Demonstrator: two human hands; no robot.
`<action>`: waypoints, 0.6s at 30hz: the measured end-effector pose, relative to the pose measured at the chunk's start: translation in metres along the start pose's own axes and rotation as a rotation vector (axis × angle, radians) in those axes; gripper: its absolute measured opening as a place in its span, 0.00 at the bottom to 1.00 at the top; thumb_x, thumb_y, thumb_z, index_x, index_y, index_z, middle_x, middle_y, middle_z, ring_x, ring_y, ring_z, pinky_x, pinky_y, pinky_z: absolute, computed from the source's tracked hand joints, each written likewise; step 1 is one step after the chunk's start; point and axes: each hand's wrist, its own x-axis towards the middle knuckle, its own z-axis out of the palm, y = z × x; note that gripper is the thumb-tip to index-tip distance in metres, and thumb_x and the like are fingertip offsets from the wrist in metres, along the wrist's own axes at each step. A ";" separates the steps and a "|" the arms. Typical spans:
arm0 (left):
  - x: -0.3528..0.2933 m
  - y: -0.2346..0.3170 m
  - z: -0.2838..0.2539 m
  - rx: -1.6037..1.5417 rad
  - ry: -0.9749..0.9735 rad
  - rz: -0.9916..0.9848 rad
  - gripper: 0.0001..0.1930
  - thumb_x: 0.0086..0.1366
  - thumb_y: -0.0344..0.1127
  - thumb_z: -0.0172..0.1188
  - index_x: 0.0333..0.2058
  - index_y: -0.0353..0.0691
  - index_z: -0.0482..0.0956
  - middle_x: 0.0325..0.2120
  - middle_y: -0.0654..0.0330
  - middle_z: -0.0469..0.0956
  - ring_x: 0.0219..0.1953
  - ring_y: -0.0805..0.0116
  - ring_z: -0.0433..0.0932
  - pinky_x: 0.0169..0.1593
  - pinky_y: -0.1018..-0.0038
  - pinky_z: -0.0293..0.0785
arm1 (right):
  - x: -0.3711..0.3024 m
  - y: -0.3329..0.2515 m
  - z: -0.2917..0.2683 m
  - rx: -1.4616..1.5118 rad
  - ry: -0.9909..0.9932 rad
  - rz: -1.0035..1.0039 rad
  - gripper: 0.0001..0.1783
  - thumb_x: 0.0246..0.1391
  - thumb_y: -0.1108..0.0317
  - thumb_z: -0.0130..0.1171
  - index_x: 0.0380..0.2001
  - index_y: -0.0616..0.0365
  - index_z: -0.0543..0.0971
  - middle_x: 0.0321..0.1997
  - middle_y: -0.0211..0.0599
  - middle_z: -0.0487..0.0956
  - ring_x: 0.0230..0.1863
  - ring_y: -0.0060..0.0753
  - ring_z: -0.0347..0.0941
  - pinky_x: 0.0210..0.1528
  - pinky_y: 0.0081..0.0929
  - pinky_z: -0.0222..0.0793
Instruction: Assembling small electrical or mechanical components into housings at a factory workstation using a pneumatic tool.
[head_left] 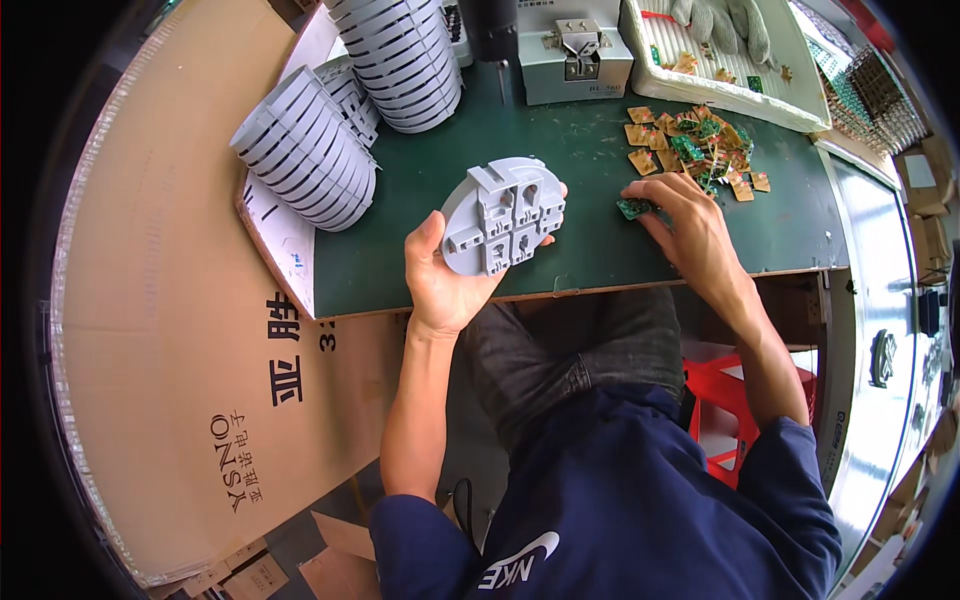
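In my left hand point(440, 285) I hold a round grey plastic housing point(505, 215) above the front of the green table, its moulded inner side with slots and ribs facing up. The thumb lies on its left edge and fingertips show at its right edge. My right hand point(685, 215) is closed on a small green circuit board point(633, 208), pinched between thumb and fingers near the table surface. Just beyond that hand lies a loose pile of small circuit boards point(700, 150), some copper side up, others green.
Stacks of grey plastic housings point(305, 150) stand at the back left. A screwdriver tip point(503, 85) hangs down at the back, beside a metal box point(575, 60) with a latch. At the back right is a white foam tray point(740, 100) with gloves. A large cardboard box point(180, 300) borders the left.
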 end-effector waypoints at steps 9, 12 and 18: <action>-0.098 0.001 -0.025 -0.299 0.082 0.070 0.54 0.59 0.74 0.56 0.71 0.37 0.60 0.67 0.24 0.58 0.62 0.25 0.69 0.59 0.42 0.73 | -0.006 0.001 0.017 0.097 0.031 0.196 0.17 0.54 0.77 0.69 0.48 0.60 0.82 0.41 0.36 0.82 0.42 0.30 0.79 0.50 0.27 0.74; -0.191 -0.046 -0.035 -0.735 0.176 0.202 0.51 0.61 0.74 0.54 0.71 0.41 0.61 0.67 0.23 0.57 0.61 0.25 0.69 0.57 0.40 0.74 | -0.013 0.024 0.016 0.209 0.043 0.244 0.16 0.61 0.75 0.65 0.52 0.61 0.81 0.42 0.30 0.82 0.43 0.20 0.76 0.49 0.21 0.71; -0.387 -0.124 -0.031 -0.785 0.856 0.701 0.39 0.67 0.64 0.51 0.67 0.41 0.68 0.66 0.34 0.64 0.60 0.35 0.70 0.61 0.45 0.72 | -0.016 0.044 0.018 0.222 0.024 0.213 0.15 0.67 0.68 0.61 0.53 0.62 0.81 0.43 0.30 0.83 0.42 0.20 0.74 0.46 0.19 0.69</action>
